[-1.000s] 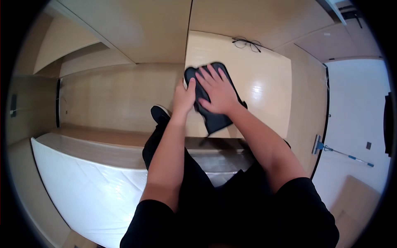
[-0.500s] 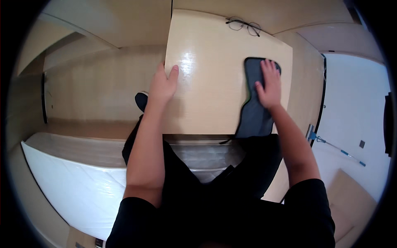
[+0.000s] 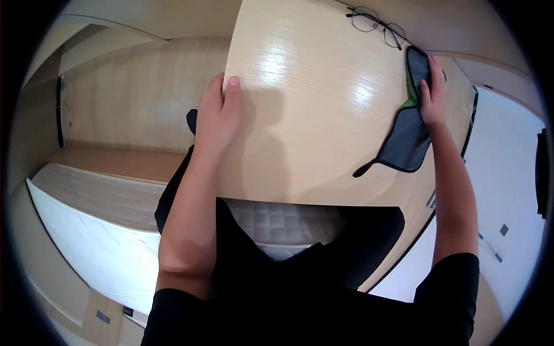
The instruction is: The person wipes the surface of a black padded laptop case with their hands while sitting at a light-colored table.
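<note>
- Reaching over the near edge of the bench [image 3: 323, 127], two bare forearms come out of short black sleeves [image 3: 167, 311].
- Black trousers [image 3: 369, 248] take up much of the space at the bench's near edge, and a grey quilted surface [image 3: 285, 222] shows between the legs.
- The left grip [image 3: 221, 118] grasps the bench's left edge, thumb lying on top, the other fingers partly hidden at the side.
- The grey cloth [image 3: 404, 141] lies on the right part of the bench; it has a black border, a green strip [image 3: 411, 86] showing along its left side, and a black loop [image 3: 365, 168] trailing toward the bench's near edge.
- The right grip [image 3: 433, 95] rests on the cloth at the bench's far right, thumb spread from the fingers; I cannot tell whether it clenches any fabric.
- Round-lensed glasses [image 3: 382, 25] sit at the bench's far edge, just beyond the cloth.
- Left of the bench, beside the left wrist, a dark shoe [image 3: 192, 121] peeks out.
- A white mattress [image 3: 104, 236] stretches farther left of the bench.
- Well apart on the bench's right, a thin blue-and-grey handle [image 3: 490, 248] lies near a small grey plate [image 3: 504, 229].
</note>
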`<state>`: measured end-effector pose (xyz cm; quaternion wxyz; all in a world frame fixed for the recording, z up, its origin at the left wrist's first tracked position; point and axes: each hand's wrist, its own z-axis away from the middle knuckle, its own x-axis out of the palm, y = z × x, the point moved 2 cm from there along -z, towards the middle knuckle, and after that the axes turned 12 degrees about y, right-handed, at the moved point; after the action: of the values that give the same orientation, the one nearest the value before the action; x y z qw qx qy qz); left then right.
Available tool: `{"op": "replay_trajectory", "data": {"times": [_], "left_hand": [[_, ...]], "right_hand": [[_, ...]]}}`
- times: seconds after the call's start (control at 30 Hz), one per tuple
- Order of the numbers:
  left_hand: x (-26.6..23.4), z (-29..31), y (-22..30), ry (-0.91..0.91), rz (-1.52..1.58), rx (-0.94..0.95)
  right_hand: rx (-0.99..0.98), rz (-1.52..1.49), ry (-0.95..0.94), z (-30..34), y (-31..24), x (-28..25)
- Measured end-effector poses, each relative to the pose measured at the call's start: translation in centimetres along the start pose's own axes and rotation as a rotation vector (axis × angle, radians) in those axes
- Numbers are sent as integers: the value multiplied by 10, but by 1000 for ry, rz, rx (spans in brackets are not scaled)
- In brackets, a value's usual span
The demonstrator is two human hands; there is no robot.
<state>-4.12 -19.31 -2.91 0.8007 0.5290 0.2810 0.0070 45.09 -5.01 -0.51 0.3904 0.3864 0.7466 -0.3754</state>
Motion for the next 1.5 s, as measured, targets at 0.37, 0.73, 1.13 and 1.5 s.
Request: {"op": "replay_trajectory", "data": {"times": [0.37,0.73,1.13,1.5], "left_hand": [[1,-3,10,0,-28,106],[0,-4,12,6,-42,-40],[2,-6,8,-58,214,-106],[7,-10,2,37,168,-164]], "right_hand": [[33,212,25,67,-23,-13],[162,288,-139,166,-205,-36],[-76,101,-116,64,-252,15],[-228,-40,65,-78,-291,107]]}}
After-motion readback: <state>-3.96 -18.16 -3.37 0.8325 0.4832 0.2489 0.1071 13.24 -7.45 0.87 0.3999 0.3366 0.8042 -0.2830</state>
